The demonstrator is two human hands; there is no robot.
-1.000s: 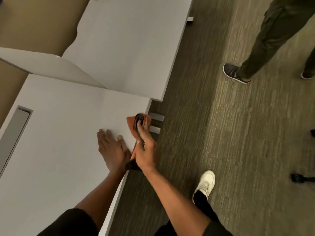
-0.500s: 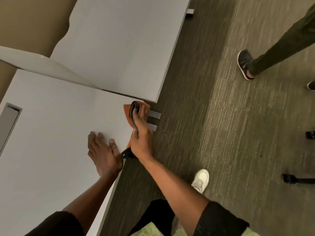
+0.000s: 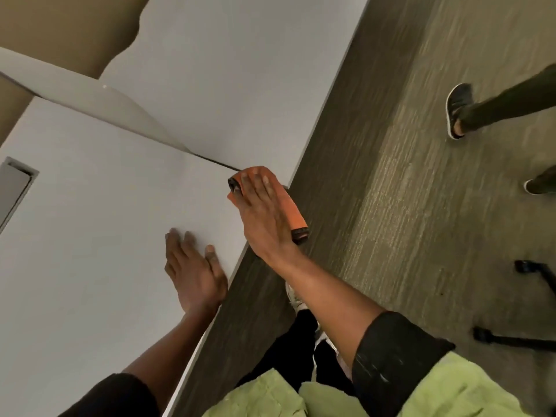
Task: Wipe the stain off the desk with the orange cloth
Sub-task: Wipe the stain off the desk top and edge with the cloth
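The orange cloth [image 3: 291, 210], dark at both ends, lies over the right corner of the white desk [image 3: 99, 224], and part of it hangs past the edge. My right hand [image 3: 263, 215] presses flat on the cloth with fingers spread, pointing toward the far corner. My left hand [image 3: 194, 270] rests palm down on the desk near its right edge, fingers apart, holding nothing. No stain shows on the desk surface; the spot under the cloth is hidden.
A second white desk [image 3: 240, 70] adjoins at the far side, with a curved white divider [image 3: 99, 100] between them. A grey cable hatch [image 3: 13, 185] sits at the left. Another person's legs and shoe [image 3: 457, 111] stand on the carpet at right, near black chair legs [image 3: 529, 270].
My right hand went from pinching the bunched cloth to pressing flat on it at the desk corner. The view shifted left and down; my left hand stayed planted. The other person stepped.
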